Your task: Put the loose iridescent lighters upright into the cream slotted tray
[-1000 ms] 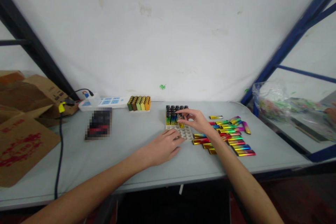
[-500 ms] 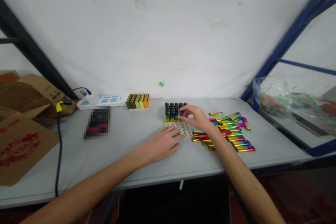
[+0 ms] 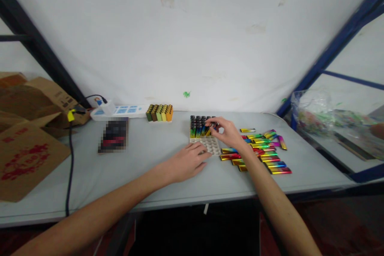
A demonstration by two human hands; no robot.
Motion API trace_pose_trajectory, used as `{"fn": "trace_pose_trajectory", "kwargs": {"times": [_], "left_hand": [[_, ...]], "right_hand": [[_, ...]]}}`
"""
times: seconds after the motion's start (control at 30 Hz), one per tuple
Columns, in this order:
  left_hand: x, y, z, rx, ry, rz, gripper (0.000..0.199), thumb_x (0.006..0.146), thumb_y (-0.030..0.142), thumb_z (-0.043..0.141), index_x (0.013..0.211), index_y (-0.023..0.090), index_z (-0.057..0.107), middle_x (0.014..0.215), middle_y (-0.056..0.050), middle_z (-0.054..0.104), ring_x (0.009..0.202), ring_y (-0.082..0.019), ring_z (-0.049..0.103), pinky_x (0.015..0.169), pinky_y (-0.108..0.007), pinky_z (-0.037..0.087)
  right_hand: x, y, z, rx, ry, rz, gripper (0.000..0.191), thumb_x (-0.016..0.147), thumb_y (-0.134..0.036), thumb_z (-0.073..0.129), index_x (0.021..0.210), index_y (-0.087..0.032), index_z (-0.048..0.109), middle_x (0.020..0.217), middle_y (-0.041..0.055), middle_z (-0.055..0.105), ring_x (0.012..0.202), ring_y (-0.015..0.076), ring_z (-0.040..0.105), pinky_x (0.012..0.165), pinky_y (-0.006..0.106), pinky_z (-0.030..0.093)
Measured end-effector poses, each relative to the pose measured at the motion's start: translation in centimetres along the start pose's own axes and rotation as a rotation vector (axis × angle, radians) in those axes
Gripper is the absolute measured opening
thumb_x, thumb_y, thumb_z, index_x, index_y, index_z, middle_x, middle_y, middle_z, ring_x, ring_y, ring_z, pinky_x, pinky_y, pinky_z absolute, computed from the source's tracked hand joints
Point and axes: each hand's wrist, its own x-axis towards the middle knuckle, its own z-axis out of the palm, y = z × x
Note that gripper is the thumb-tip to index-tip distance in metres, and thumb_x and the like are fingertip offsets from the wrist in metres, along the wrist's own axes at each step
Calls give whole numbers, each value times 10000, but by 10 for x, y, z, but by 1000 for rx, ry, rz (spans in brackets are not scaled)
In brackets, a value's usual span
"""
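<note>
A white slotted tray (image 3: 212, 146) lies on the table, its near slots bare. In its far rows stand several lighters (image 3: 196, 127) with black tops and shiny blue, green and yellow bodies. Between thumb and fingers my right hand (image 3: 226, 131) pinches a lighter (image 3: 209, 131) with a gold-yellow body, tilted, at the right end of the front standing row. Whether its lower end sits in a slot I cannot tell. My left hand (image 3: 190, 162) lies flat, fingers stretched over the tray's near left edge. Right of the tray spreads a loose pile of shiny multicoloured lighters (image 3: 267, 152).
Farther left stands a block of green, yellow and orange lighters (image 3: 159, 113). Beside it are a white power strip (image 3: 123, 111) and a blurred dark flat object (image 3: 114, 135). Cardboard boxes (image 3: 36, 160) and a black cable (image 3: 70, 168) occupy the left; a clear plastic bag (image 3: 313, 114) lies right.
My right hand has shifted slightly right along the front row, and the lighter in it now shows tilted with its yellow body visible. My left hand stays on the tray. The camera view has shifted slightly.
</note>
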Motion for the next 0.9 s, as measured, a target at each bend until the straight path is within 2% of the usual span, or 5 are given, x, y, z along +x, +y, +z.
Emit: {"fn": "trace_pose_trajectory", "kwargs": {"times": [0.2, 0.43, 0.53, 0.73, 0.9], "left_hand": [[0, 0, 2, 14, 9, 5, 312, 1026, 228, 632, 1336, 195, 651, 1282, -128, 659, 1252, -291, 598, 1126, -462, 485], [0, 0, 1, 20, -1, 4, 326, 1022, 230, 651, 1344, 182, 661, 1266, -134, 664, 1238, -298, 608, 1122, -461, 489], [0, 0, 1, 20, 14, 1, 327, 1019, 234, 655, 1344, 187, 665, 1260, -128, 665, 1232, -293, 613, 1122, -452, 486], [0, 1, 0, 21, -1, -4, 334, 1022, 233, 654, 1352, 180, 663, 1275, -132, 667, 1243, -293, 609, 1135, -452, 478], [0, 1, -1, 24, 2, 3, 315, 1028, 230, 641, 1338, 180, 671, 1276, -133, 668, 1252, -295, 608, 1141, -461, 479]], "right_hand": [[-1, -2, -2, -72, -42, -51, 324, 933, -139, 577, 1206, -237, 724, 1138, 64, 771, 983, 212, 700, 922, 377, 578], [0, -3, -2, -12, -16, -107, 205, 1005, -213, 629, 1177, -242, 737, 1204, 94, 701, 1025, 210, 707, 891, 347, 605], [1, -2, 2, -35, -36, -113, 212, 1018, -234, 647, 1219, -242, 713, 1164, 86, 714, 992, 210, 713, 901, 361, 604], [1, 1, 6, -128, -20, -188, 180, 1011, -238, 687, 1187, -235, 723, 1097, 85, 759, 1082, 253, 684, 979, 423, 582], [-1, 6, 2, -114, -51, -151, 205, 1032, -263, 664, 1221, -252, 743, 1111, 77, 774, 1041, 237, 712, 958, 400, 596]]}}
